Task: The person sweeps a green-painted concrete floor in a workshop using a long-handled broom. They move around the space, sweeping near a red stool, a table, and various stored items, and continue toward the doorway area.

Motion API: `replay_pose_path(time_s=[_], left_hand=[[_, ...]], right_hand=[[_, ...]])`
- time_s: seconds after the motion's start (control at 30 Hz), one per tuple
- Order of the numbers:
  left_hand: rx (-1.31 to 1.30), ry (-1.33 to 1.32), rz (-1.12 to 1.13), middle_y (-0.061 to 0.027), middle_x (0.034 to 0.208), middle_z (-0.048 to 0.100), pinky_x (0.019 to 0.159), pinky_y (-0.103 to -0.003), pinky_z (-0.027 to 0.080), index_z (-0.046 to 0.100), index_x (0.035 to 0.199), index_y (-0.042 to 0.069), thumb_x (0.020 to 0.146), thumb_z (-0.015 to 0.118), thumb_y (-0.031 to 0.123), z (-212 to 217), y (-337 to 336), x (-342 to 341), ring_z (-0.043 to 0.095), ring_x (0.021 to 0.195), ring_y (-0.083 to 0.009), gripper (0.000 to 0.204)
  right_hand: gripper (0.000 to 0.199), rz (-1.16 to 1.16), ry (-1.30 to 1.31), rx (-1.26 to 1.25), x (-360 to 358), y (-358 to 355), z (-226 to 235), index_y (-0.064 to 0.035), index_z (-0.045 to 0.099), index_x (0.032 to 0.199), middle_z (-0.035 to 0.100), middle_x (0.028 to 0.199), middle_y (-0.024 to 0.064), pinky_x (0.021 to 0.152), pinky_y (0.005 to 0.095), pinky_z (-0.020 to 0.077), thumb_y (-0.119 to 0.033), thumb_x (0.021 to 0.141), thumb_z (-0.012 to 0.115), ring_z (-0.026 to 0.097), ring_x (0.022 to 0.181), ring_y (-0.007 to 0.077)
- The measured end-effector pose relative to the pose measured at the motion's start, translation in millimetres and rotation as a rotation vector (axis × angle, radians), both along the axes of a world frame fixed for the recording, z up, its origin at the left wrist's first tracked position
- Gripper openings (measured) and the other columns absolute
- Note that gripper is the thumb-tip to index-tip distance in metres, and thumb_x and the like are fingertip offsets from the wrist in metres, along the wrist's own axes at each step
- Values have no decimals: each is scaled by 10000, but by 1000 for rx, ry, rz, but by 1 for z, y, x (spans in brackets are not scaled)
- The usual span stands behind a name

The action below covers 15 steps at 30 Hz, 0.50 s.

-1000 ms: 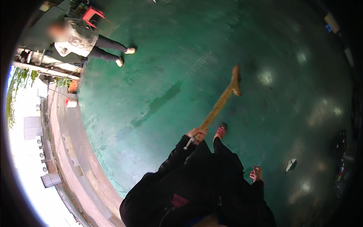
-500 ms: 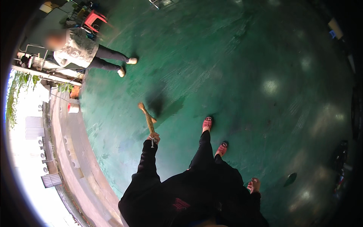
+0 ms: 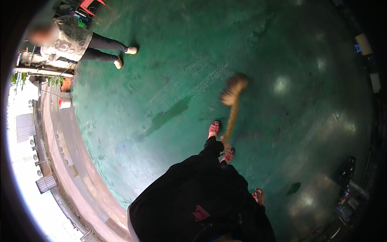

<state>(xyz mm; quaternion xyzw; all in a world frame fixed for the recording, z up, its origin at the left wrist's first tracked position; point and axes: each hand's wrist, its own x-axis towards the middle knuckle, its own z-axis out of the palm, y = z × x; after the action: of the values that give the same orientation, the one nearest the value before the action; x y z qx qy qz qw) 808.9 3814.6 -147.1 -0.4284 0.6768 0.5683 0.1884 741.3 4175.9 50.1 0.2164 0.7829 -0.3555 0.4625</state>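
My left hand (image 3: 226,145) is closed round the lower end of a long, yellowish wooden stick (image 3: 230,120), in front of my body and above my feet. At the stick's far end is a rounded, pale and dark brown head (image 3: 234,89). Motion smears this head, so its exact form cannot be made out. My right hand (image 3: 259,196) hangs low at my right side, away from the stick, its fingers loosely bent and partly apart. No held object can be made out in it.
I stand in pink slippers (image 3: 214,128) on a green floor (image 3: 161,88). Another person (image 3: 76,42) stands at the far left, near a white and red bucket (image 3: 64,102). A dark leaf-shaped patch (image 3: 294,188) lies right of me; dark items (image 3: 346,171) sit farther right.
My left hand has swung rightward across my body with the stick. The stick's far end now lies right of my feet instead of left. My right hand still hangs at my side.
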Motion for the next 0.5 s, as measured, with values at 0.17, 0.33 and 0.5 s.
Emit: replay_pose_path(time_s=[0.17, 0.33, 0.5], left_hand=[[1433, 19, 508, -16, 476, 382, 288, -237, 325, 374, 667, 29, 691, 508, 44, 130, -59, -73, 375, 324, -110, 137], [1956, 131, 598, 22, 462, 303, 263, -147, 252, 311, 635, 70, 777, 437, 54, 171, -105, -18, 304, 325, -26, 191], [1542, 157, 925, 35, 481, 279, 292, -193, 222, 413, 849, 132, 829, 398, 146, 209, -145, 115, 282, 359, -46, 28]], right_hand=[[156, 42, -44, 10, -26, -27, -13, -98, 489, 911, 469, 592, 51, 427, 289, 421, -159, 767, 495, 461, 467, 140], [149, -57, -59, -11, -72, -53, -39, -99, 473, 906, 454, 585, 52, 439, 305, 422, -169, 775, 487, 439, 454, 137], [212, 94, 25, -38, -105, -107, -47, -91, 480, 926, 470, 591, 51, 459, 314, 430, -227, 765, 495, 451, 470, 141]])
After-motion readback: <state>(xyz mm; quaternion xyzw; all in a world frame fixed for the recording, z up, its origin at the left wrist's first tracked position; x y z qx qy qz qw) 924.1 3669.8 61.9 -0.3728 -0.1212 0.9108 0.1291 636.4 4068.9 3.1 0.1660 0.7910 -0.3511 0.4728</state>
